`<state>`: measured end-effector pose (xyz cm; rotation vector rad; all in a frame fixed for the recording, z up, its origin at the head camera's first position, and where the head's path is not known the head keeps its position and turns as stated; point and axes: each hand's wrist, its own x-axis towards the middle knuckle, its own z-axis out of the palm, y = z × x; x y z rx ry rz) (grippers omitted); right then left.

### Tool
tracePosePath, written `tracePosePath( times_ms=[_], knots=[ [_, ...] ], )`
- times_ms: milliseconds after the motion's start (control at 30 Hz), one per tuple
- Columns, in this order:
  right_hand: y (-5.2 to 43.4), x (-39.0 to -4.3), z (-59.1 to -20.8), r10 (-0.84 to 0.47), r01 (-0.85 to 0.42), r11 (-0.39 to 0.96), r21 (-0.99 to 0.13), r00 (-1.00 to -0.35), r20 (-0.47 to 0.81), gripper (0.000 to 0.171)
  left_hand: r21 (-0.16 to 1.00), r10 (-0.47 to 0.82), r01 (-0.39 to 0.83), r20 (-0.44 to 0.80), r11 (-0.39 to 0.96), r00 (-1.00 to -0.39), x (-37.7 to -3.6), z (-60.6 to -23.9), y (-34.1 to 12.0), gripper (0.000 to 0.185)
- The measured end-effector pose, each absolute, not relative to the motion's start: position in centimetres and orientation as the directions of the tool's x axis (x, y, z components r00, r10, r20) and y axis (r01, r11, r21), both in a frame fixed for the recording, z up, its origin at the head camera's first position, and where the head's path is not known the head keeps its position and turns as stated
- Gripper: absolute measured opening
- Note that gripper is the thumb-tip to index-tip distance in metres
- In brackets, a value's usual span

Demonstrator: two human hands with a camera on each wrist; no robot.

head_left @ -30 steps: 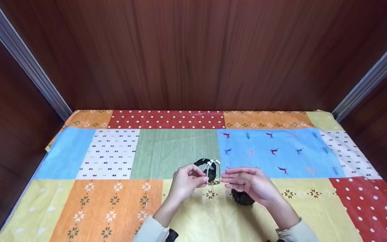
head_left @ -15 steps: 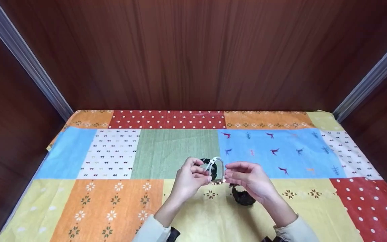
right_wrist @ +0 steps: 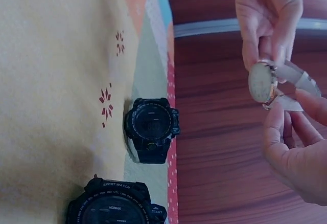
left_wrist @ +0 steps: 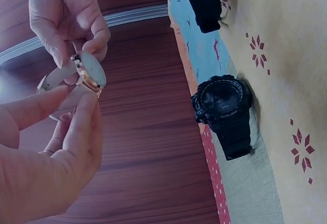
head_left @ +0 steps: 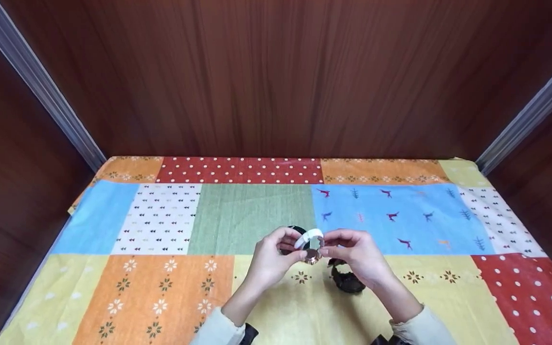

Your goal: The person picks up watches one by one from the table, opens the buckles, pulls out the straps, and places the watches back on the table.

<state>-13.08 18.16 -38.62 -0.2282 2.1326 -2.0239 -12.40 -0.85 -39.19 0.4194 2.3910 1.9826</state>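
A wristwatch with a white strap (head_left: 313, 234) and a rose-gold case hangs above the table between both hands. My left hand (head_left: 270, 258) pinches one side of it between thumb and fingers. On the other side, my right hand (head_left: 355, 254) pinches the strap close to the case. The pale dial (right_wrist: 261, 83) shows in the right wrist view, with the strap looped behind it. Below and behind the hands stands a black sport watch (left_wrist: 222, 100), mostly hidden in the head view. A second black sport watch (head_left: 348, 281) sits under my right hand.
A patchwork cloth (head_left: 156, 287) in several colours covers the table. Brown wood-grain panels (head_left: 276, 76) rise behind it and at both sides, with grey metal strips (head_left: 41, 81) in the corners. Dark bands show at both sleeve cuffs.
The white-strapped watch has turned, so its strap now faces up more broadly and the case lies lower. My left fingers have shifted along it, and my right fingertips have moved in and taken hold.
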Motion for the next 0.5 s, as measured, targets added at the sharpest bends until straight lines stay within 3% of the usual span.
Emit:
tracePosePath(
  times_ms=[300, 500],
  knots=[
    [18.21, -13.18, -38.56, -0.265, -0.003, 0.155, -0.988, -0.963, -0.038, 0.025, 0.956, 0.187, 0.238, 0.206, 0.17, -0.961, -12.24, -39.08, -0.78, 0.018],
    [18.03, -13.19, -37.92, -0.297, -0.008, 0.158, -0.987, -0.954, -0.04, 0.034, 0.945, 0.17, 0.228, 0.191, 0.234, -0.967, -12.24, -38.98, -0.72, 0.016]
  ],
)
